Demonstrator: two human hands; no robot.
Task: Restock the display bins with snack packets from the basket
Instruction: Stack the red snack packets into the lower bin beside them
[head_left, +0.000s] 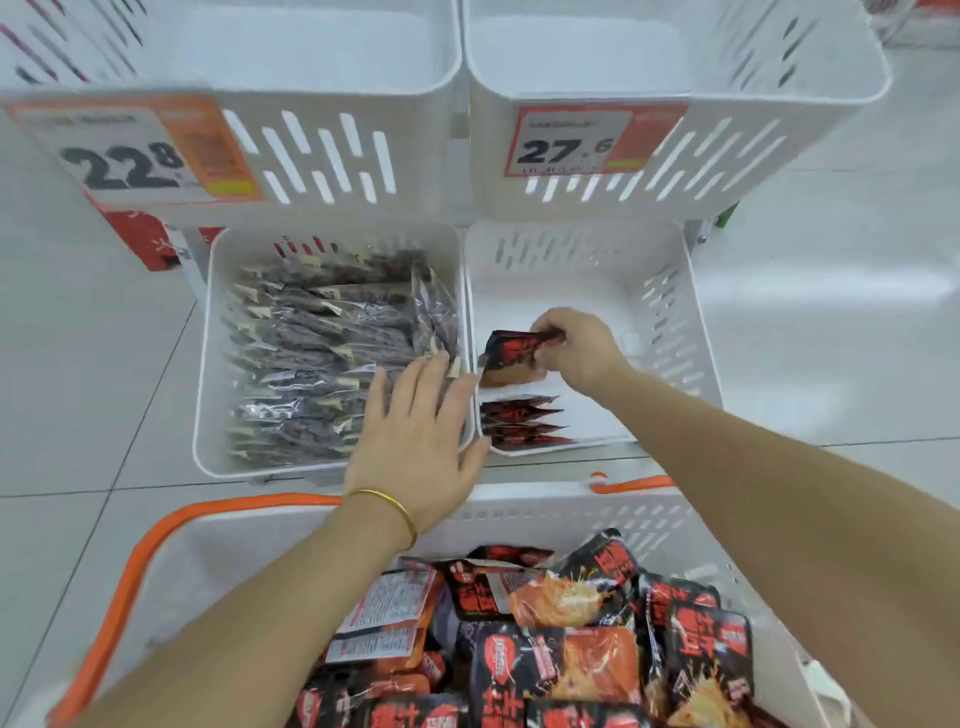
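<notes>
White bin (670, 312) surrounds right hand (576, 348) pinching packet (511, 353).

Basket (234, 551) off-frame below; tag (569, 140) print illegible

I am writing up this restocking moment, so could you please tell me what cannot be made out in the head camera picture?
Head view:
- Small print on the price tags: blurred.
- How many red-black packets the right hand grips: its fingers cover them.
- Part of the bin rims: hidden by the left hand.
- Near end of the basket: cut off by the bottom edge.
</notes>
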